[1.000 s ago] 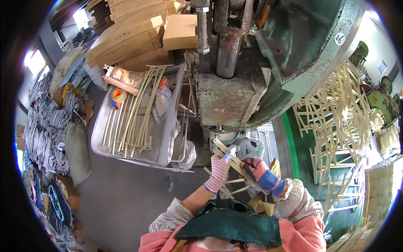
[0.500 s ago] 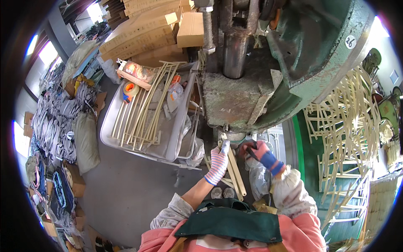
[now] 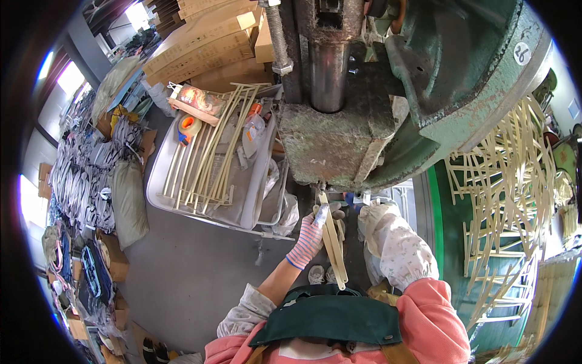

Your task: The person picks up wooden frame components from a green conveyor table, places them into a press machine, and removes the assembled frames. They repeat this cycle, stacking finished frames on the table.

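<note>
Workpiece: pale flat strips (image 3: 331,242) lie lengthwise together, upper ends at the underside of the press block (image 3: 333,148), lower ends near the apron (image 3: 330,320).
Left hand (image 3: 305,241): striped glove; fingers closed, pinching the strips near their upper ends.
Right hand (image 3: 349,198): mostly hidden under the press block, ahead of the pale sleeve (image 3: 400,249); only a small blue patch shows, so finger state cannot be told.
Working room: tight at the upper ends, press block close overhead; sleeve stands to the right of the strips; a gap over the floor lies between left forearm and bin.
Bin edge: grey-white bin (image 3: 242,215) has its near corner up and left of the left hand; a clear plastic bag (image 3: 288,215) sits beside it.
Bin contents: slender cream rods (image 3: 209,151), a tape roll (image 3: 189,125).
Right side: green press frame (image 3: 467,91) above; heaped cream slats (image 3: 503,182) beyond a green floor stripe (image 3: 435,212).
Left side: full sack (image 3: 129,206), bundled grey material (image 3: 91,176); stacked cartons (image 3: 203,51) behind the bin.
Surface: smooth grey floor (image 3: 188,267); shoes (image 3: 316,275) below the strips.
Room: workshop, bright window (image 3: 71,77) at far left.
</note>
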### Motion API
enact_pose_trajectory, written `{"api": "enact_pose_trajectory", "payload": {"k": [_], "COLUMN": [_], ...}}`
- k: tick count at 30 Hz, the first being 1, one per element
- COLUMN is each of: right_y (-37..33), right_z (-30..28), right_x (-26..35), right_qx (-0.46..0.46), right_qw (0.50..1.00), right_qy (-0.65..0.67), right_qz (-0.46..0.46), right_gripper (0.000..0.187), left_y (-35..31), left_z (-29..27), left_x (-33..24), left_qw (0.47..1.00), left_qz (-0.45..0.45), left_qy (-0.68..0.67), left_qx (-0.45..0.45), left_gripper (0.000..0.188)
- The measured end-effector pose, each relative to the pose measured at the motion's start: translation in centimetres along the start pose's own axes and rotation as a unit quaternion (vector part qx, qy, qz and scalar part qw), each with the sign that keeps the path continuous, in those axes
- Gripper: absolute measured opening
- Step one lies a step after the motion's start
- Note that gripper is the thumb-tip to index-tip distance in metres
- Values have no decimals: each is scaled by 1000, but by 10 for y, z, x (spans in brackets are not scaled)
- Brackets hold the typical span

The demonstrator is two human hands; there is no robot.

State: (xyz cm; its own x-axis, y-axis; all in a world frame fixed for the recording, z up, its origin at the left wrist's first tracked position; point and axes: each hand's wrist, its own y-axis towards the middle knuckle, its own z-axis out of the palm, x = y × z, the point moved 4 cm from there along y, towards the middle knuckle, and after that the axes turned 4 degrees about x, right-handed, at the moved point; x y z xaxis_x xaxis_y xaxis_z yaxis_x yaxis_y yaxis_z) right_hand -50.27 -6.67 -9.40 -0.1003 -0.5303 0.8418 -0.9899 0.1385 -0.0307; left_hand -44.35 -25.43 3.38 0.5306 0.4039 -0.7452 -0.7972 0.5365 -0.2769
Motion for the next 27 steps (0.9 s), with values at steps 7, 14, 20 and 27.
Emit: {"api": "enact_pose_trajectory", "payload": {"k": [7,14,20,27], "right_y": [-13,-35,-37,-145], "right_z": [-22,-25,-16,-16], "right_x": [31,72,103,165], "right_qx": [62,186,146,-145], "right_qw": [993,956,972,924], "right_qy": [70,182,-55,-174], "right_qz": [-65,-133,-178,-308], "right_gripper": [31,35,33,35], "left_y": [10,-24,-69,-169], "left_z": [-36,-62,-82,-96], "left_x": [20,-15,-96,-177], "left_qw": [990,957,945,971], "left_qz": [45,73,126,207], "left_qy": [130,205,200,101], "left_qx": [-9,-191,-224,-66], "left_gripper": [28,19,46,39]}}
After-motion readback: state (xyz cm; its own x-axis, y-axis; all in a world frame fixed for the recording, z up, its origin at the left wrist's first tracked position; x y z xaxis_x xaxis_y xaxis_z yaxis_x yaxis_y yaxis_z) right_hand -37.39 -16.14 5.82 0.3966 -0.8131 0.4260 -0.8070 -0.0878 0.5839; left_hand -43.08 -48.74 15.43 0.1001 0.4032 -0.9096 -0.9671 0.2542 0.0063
